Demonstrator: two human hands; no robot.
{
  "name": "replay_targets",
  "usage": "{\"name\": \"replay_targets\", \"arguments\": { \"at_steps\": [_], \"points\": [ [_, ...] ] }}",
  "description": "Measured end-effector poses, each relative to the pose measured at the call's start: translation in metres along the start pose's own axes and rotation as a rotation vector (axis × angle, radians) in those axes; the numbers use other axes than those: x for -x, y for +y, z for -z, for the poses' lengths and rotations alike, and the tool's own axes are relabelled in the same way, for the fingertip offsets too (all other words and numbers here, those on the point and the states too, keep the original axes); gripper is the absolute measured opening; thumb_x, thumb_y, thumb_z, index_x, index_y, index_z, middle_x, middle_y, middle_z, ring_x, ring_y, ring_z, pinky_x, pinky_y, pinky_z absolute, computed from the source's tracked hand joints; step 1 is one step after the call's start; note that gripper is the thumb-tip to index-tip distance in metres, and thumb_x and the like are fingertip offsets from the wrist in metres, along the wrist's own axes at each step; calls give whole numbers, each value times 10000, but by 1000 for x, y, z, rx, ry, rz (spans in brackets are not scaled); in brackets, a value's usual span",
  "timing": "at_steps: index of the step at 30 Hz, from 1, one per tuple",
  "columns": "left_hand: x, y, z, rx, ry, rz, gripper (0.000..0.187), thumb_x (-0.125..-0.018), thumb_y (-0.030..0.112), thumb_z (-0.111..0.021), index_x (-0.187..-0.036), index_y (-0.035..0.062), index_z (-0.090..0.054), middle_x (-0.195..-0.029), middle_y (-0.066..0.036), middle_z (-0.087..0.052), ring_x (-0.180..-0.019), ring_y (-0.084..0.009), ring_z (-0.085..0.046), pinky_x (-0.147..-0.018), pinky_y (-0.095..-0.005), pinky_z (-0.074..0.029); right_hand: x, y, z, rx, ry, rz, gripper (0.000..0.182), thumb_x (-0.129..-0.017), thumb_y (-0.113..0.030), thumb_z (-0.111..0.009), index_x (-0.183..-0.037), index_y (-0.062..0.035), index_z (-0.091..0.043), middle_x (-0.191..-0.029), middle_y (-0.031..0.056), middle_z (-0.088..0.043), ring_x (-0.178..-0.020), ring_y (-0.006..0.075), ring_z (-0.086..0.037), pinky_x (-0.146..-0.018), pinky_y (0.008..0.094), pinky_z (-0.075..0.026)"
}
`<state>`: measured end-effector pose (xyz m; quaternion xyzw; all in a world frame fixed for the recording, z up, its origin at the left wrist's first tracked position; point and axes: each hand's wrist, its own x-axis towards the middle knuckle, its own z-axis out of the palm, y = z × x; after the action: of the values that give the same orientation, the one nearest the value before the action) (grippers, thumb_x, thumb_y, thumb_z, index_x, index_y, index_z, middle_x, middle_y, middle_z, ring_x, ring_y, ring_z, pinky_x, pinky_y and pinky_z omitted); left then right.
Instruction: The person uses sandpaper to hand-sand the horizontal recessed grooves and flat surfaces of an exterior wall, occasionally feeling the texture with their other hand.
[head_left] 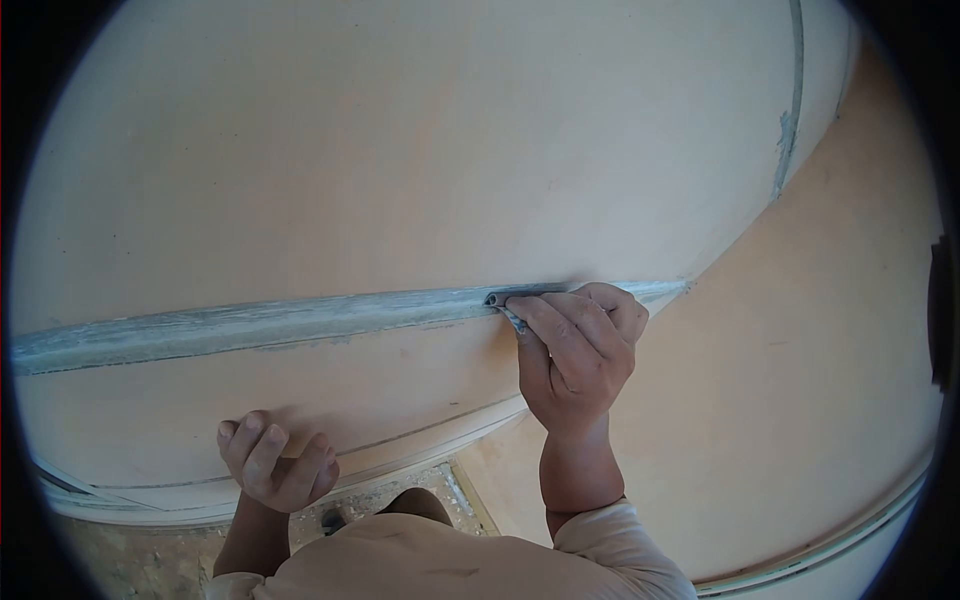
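Observation:
My right hand (585, 350) is closed around a small rolled grey sheet that looks like sandpaper (497, 299). It presses the roll against a raised grey-white strip of moulding (260, 322) that runs across the pale wall. A bit of the sheet's edge shows below my fingertips; the rest is hidden by the hand. Lower and to the left, my left hand (277, 465) is held up in front of the wall, palm turned up, fingers loosely curled and apart, with nothing in it.
A tan wall panel (770, 380) meets the pale wall at a corner on the right. Another moulding strip (788, 120) runs down at the upper right. Below, a white baseboard (190, 505) borders a dusty floor (130, 560) with scattered debris.

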<state>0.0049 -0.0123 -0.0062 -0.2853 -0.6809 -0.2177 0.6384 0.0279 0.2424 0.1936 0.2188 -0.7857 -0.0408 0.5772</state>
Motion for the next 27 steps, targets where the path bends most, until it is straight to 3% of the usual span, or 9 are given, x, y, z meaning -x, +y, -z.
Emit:
{"name": "replay_targets", "arguments": {
  "at_steps": [2, 6, 8, 14, 17, 20, 27],
  "points": [
    [0, -1, -2, -2, 9, -5, 251, -819, 242, -640, -1060, 261, -705, -1393, -77, -483, -1345, -337, -439, -1106, -508, -321, 6, 14, 5, 75, -25, -23, 217, -712, -41, -771, -886, -168, -742, -835, -82, -656, -811, 158, -534, -767, 324, -325],
    [0, -1, 0, 35, 9, -17, 253, -822, 245, -639, -1067, 258, -704, -1396, -76, -478, -1341, -338, -442, -1088, -516, -328, 10, 15, -6, -31, 8, -73, 218, -719, -29, -758, -891, -162, -741, -844, -80, -657, -845, 157, -541, -773, 325, -328],
    [-4, -1, 1, -32, -14, -24, 249, -822, 248, -638, -1063, 258, -702, -1403, -72, -468, -1319, -330, -452, -954, -491, -388, 1, 0, -9, -69, -10, -64, 223, -719, -30, -758, -898, -162, -742, -854, -79, -659, -854, 155, -543, -773, 324, -327],
    [0, -4, 0, 14, 1, -4, 219, -832, 252, -634, -1038, 256, -708, -1406, -69, -469, -1313, -330, -454, -890, -472, -393, 10, 14, 2, -18, -49, -43, 219, -727, -34, -757, -908, -157, -739, -876, -61, -660, -852, 160, -554, -771, 321, -332],
    [-3, -2, 0, -7, -4, -24, 205, -833, 255, -637, -1025, 249, -710, -1412, -73, -468, -1314, -326, -454, -852, -466, -394, 12, 22, -4, -74, -2, -167, 169, -731, -19, -752, -867, -118, -749, -811, -13, -675, -813, 193, -575, -773, 304, -393],
    [-7, -1, 0, -40, -9, -43, 201, -828, 259, -639, -1017, 246, -708, -1420, -74, -463, -1299, -315, -460, -767, -430, -374, -1, -9, -8, -161, 8, -121, 193, -715, 5, -740, -867, -114, -748, -817, -8, -684, -806, 198, -567, -774, 305, -397],
    [-2, -3, -1, 10, 23, 12, 205, -836, 239, -628, -1025, 255, -706, -1439, -78, -453, -1306, -322, -459, -790, -443, -380, 13, 18, -1, -8, -57, -104, 205, -709, 10, -735, -869, -119, -745, -818, -9, -683, -826, 203, -561, -781, 308, -396]
  ]
}}
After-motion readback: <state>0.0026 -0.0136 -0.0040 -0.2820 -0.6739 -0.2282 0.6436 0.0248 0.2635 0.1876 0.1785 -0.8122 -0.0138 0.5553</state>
